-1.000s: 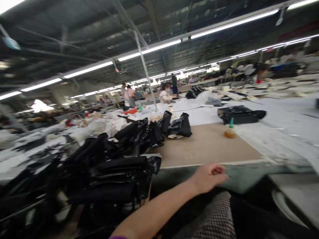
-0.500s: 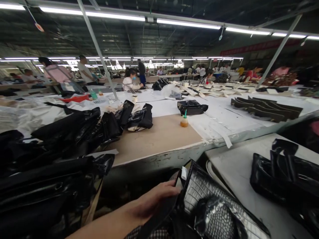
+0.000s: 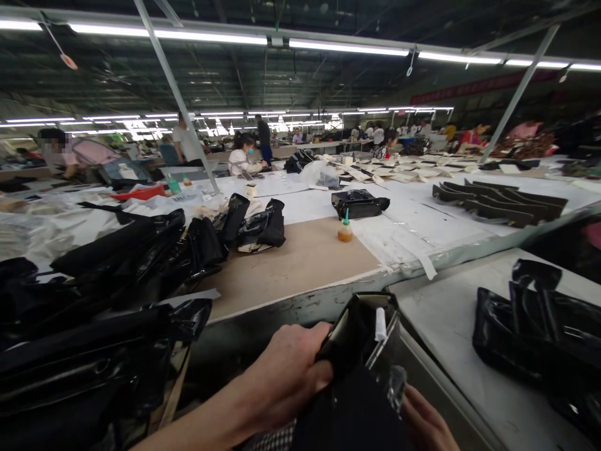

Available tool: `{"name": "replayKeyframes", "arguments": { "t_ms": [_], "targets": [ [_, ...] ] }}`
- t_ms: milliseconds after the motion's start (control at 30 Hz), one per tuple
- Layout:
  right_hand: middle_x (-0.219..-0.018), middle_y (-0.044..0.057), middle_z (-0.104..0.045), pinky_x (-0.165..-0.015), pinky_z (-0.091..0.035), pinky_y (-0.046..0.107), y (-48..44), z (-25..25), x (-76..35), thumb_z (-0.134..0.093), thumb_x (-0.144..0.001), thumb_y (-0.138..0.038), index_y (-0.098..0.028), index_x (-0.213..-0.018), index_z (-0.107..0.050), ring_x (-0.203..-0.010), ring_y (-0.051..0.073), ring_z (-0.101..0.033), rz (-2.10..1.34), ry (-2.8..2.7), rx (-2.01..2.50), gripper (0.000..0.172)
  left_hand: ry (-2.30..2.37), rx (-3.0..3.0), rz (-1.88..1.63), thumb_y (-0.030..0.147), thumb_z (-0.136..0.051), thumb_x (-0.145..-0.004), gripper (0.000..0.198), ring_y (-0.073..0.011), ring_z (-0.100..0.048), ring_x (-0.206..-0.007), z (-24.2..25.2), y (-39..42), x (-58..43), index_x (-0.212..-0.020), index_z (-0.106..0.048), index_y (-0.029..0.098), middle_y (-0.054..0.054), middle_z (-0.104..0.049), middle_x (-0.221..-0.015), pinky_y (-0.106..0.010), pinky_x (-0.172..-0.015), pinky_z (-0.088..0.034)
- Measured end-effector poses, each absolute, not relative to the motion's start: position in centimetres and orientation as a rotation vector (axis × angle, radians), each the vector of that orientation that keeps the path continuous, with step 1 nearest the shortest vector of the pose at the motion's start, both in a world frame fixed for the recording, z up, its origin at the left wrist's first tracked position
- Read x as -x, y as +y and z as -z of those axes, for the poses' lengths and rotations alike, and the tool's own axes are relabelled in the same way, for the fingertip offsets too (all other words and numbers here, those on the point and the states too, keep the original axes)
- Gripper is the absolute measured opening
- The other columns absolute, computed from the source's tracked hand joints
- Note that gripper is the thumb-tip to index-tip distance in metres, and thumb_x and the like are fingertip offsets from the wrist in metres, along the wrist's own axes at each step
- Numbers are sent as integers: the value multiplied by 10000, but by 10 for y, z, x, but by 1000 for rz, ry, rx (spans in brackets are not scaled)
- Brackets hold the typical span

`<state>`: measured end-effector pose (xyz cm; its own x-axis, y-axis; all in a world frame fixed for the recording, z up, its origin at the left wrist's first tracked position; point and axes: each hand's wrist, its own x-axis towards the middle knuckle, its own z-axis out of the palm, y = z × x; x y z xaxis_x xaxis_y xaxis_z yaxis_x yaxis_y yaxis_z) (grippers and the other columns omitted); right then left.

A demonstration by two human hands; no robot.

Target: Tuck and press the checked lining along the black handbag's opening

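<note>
A black handbag (image 3: pixel 357 388) is held upright near my lap, its opening tipped toward me. A small white paper or tag (image 3: pixel 380 324) sticks up at its opening. My left hand (image 3: pixel 295 363) is closed on the bag's left upper edge, fingers curled round the rim. Low on the bag's right side is my right hand (image 3: pixel 425 416), closed against it beside a wrinkled clear plastic wrap (image 3: pixel 397 389); its fingertips are partly hidden by the bag.
Black bags (image 3: pixel 94 369) are heaped at left, more (image 3: pixel 539 332) on the right table. On the bench ahead stand a glue bottle (image 3: pixel 345 232), one black bag (image 3: pixel 359 203) and dark curved pieces (image 3: pixel 502 203). A metal pole (image 3: pixel 178 100) rises from the bench; people work beyond.
The bag has turned so its glossy crocodile-patterned face no longer shows and its opening does. My right hand has come into view at its right side. The view has shifted slightly.
</note>
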<state>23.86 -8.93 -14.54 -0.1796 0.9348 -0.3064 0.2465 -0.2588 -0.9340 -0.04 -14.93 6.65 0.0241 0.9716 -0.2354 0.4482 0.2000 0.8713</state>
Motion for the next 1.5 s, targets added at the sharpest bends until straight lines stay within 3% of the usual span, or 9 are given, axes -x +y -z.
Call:
{"name": "replayKeyframes", "arguments": {
  "t_ms": [133,267,400,667,800,933,1133,1300,1500],
  "targets": [
    [-1048,128,-728,-733,-605,382,-72,122,-275,-648,-752,-645,-173,-997,-679,-976,339,-689,-1323,-1169,1359,532,1911,-1955,-49,166,-439,-765,140,-271,-595,-749,-91,-146,-1,-826,-560,202,-54,-651,-798,-374,-716,-419],
    [-1115,60,-697,-825,-569,310,-90,45,-282,-475,-954,-437,-260,-1121,-641,-935,233,-687,-686,-1633,1272,294,1794,-2051,133,203,-441,-755,227,-320,-641,-803,-68,-138,-18,-910,-606,198,-100,-686,-860,-414,-732,-465],
    [-1070,52,-681,-934,-481,346,-107,-3,-248,-421,-1006,-348,-257,-1079,-630,-1015,218,-627,-616,-2297,522,239,1683,-2090,135,211,-454,-743,258,-329,-658,-798,-40,-128,-34,-944,-615,196,-104,-701,-849,-415,-719,-472],
    [-663,14,-602,-554,-443,248,-133,38,-226,-369,-1023,-250,-185,-753,-561,-581,133,-568,-602,-2333,588,338,1724,-2043,108,212,-460,-720,96,-274,-637,-744,-22,-117,-11,-770,-540,224,-42,-667,-738,-321,-647,-405],
    [-908,50,-655,-506,-483,202,-147,43,-232,-392,-1011,-281,-201,-782,-515,-578,103,-611,-603,-2285,833,273,1697,-2024,69,219,-476,-736,58,-240,-624,-723,-15,-125,-5,-747,-532,227,-10,-675,-739,-297,-637,-369],
    [-1118,138,-616,-425,-499,233,-144,45,-234,-391,-994,-380,-171,-1087,-510,-595,136,-642,-430,-2401,1057,257,1659,-2072,67,237,-497,-755,48,-234,-630,-710,-11,-130,-9,-757,-543,223,-10,-691,-760,-290,-620,-349],
    [-762,47,-612,-552,-502,375,-122,26,-227,-691,-762,-159,-207,-708,-571,-701,260,-589,-50,-2663,1059,140,1618,-2132,45,267,-531,-800,77,-215,-629,-686,-8,-132,-7,-761,-567,211,-9,-688,-752,-273,-593,-335],
    [-997,69,-615,-860,-473,420,-93,19,-226,-552,-906,-168,-194,-733,-625,-976,241,-564,-394,-2412,887,190,1534,-2126,-33,497,-560,-865,304,-208,-627,-696,-2,-134,1,-811,-610,202,-17,-694,-765,-264,-609,-349],
    [-1124,64,-631,-875,-503,340,-78,40,-216,-571,-903,-240,-200,-720,-611,-1014,210,-625,-845,-2088,1038,191,1503,-2082,-80,634,-567,-834,455,-202,-616,-671,-2,-130,6,-830,-629,183,-22,-686,-749,-260,-591,-354]
  ]
}}
